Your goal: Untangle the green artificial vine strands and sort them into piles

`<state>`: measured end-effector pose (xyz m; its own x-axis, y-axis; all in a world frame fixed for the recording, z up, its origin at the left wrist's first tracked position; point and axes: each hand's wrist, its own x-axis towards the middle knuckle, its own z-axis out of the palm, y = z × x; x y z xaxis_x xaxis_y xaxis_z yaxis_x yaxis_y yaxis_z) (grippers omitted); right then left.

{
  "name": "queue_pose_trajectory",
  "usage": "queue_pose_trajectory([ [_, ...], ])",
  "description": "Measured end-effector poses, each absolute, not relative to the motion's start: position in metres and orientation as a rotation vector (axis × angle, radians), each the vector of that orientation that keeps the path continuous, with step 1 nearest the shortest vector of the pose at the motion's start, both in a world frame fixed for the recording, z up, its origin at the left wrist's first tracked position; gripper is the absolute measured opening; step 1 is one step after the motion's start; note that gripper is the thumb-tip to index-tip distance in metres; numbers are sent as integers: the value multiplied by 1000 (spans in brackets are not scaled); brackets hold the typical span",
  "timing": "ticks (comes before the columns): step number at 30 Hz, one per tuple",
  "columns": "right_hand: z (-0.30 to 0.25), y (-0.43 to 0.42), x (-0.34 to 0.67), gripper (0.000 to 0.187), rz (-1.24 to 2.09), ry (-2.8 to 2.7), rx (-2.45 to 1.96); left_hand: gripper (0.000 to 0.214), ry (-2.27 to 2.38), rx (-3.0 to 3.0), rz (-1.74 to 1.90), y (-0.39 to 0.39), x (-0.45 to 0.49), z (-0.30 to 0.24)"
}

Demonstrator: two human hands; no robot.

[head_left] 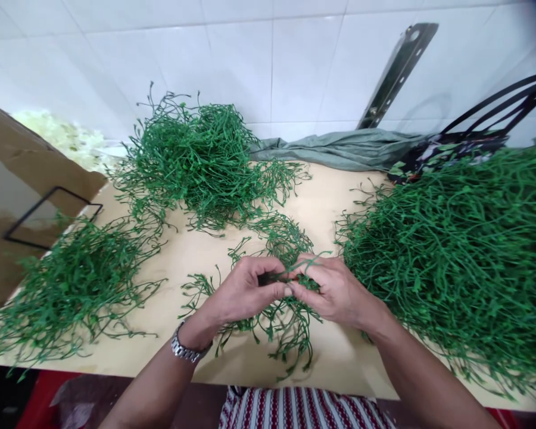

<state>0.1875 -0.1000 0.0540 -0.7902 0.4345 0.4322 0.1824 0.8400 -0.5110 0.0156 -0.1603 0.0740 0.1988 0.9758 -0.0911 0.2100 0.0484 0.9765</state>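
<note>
My left hand (252, 289), with a metal watch on its wrist, is closed on thin green plastic stems. Facing it, my right hand (333, 289) pinches green stems (312, 261) too, and the two thumbs nearly meet. A few stem ends stick out above my right fingers. Below and behind both hands lies a small loose bunch of green stems (290, 339) with little forked tips. How many stems each hand holds is hidden by the fingers.
Heaps of green stems lie at the back (196, 161), the left (80, 286) and the right (464, 250) of the table (335, 369). A cardboard box (9, 179) stands at the left. Along the tiled wall are grey-green cloth (339, 152), a metal bracket (397, 74) and pale flowers (65, 137).
</note>
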Motion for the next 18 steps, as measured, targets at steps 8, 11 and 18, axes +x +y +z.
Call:
queue_pose_trajectory([
  [8, 61, -98, 186, 15, 971, -2498, -353, 22, 1140, 1254, 885, -162, 16, 69],
  [11, 60, -97, 184, 18, 1332, -2314, -343, 26, 1101, 1174, 1021, -163, 19, 68],
  [18, 44, -105, 175, 30, 1858, -1855, -354, 25, 1093, 1137, 1203, -172, 23, 65],
])
